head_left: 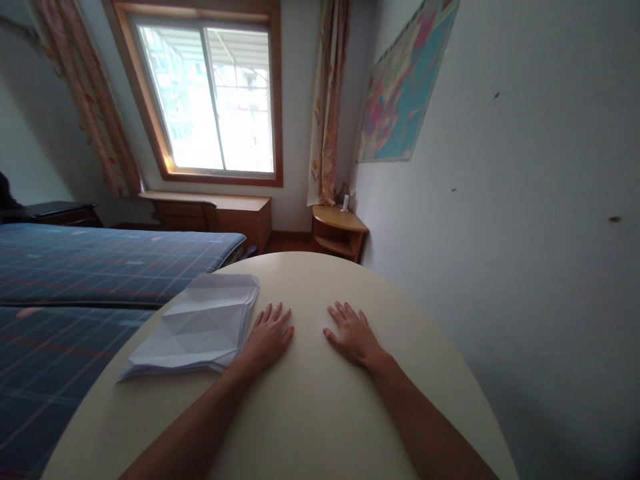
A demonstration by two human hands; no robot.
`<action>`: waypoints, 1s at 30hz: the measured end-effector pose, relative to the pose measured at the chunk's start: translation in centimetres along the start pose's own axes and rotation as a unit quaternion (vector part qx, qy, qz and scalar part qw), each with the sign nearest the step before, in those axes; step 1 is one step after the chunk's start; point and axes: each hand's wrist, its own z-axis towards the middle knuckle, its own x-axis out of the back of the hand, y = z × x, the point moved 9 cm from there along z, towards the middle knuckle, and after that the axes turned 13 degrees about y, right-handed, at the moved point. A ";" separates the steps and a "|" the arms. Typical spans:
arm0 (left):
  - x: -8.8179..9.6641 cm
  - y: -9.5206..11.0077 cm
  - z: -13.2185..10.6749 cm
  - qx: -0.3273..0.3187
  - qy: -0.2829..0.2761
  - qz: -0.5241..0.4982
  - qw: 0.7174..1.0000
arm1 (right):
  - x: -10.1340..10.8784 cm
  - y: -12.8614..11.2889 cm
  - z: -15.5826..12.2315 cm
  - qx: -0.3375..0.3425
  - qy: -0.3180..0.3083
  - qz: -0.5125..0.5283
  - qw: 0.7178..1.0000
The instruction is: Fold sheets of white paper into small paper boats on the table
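Both of my hands rest palm down on a round cream table (310, 407). My left hand (269, 337) lies flat with its fingers spread, close beside the right edge of a stack of creased white paper sheets (200, 320). Fold lines cross the top sheet, and the stack's near edge lifts a little off the tabletop. To the right, my right hand (353, 333) is also flat and open, its fingers apart and pointing away from me. Neither hand holds anything.
A bed with a blue plaid mattress (100, 267) adjoins the table's left side. Along the right runs a white wall (525, 280) bearing a map (400, 93). Beyond the table stand a corner shelf (340, 220) and a low wooden cabinet (245, 213) beneath a window (215, 100).
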 end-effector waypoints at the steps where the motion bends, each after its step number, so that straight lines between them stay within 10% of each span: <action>1: 0.0 0.0 0.0 -0.001 -0.001 -0.001 1.000 | 0.0 -0.1 0.0 0.004 0.005 0.003 1.000; 13: 0.0 0.0 -0.1 -0.003 0.009 -0.002 1.000 | 0.0 -0.2 0.0 0.024 0.010 0.024 0.999; 18: 2.8 0.1 0.4 0.021 0.072 0.037 0.997 | 0.1 -0.2 0.0 0.023 0.003 0.021 1.000; 24: 8.6 -4.9 1.1 0.127 0.166 0.154 0.966 | 0.2 -0.3 0.0 0.025 -0.001 0.019 1.000; 30: 7.0 -10.9 0.0 0.225 0.089 0.177 0.954 | 0.0 -0.3 0.1 0.021 -0.006 0.019 1.000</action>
